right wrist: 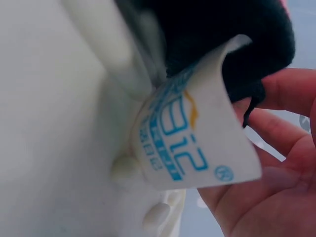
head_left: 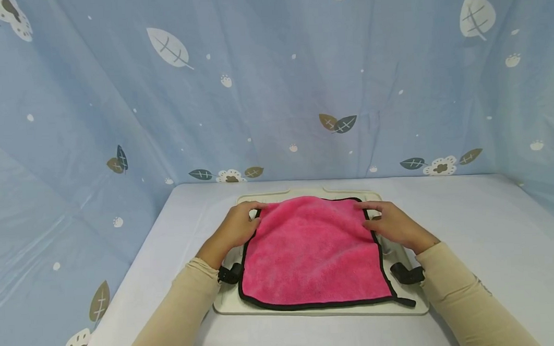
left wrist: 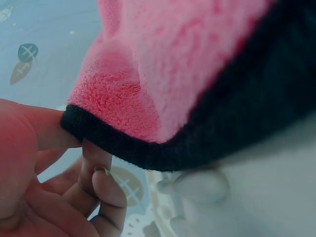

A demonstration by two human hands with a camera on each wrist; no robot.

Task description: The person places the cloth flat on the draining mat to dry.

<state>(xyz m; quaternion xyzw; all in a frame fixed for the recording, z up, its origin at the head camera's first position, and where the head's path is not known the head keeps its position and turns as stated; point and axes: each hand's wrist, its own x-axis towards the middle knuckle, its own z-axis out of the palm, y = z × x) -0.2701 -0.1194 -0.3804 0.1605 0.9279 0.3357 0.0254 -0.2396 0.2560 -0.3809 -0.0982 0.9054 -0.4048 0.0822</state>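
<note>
A pink plush towel (head_left: 310, 260) with black trim lies spread over a cream-coloured tray (head_left: 322, 311), its surface gently wavy. At the towel's far left corner, my left hand (head_left: 235, 226) pinches the black trim; the left wrist view shows the fingers (left wrist: 101, 185) at that lifted corner. My right hand (head_left: 393, 224) holds the far right corner, with its fingers partly behind the trim in the right wrist view. Beside those fingers hangs a curled white label (right wrist: 187, 138) with blue lettering. Most of the tray's inside is hidden beneath the towel.
Small rounded white knobs (left wrist: 202, 185) show on the tray near the towel's edge. A black loop (head_left: 404, 302) sticks out at the towel's near right corner. The tray stands on a white-covered table (head_left: 487, 245), with a blue patterned curtain (head_left: 272, 89) behind it.
</note>
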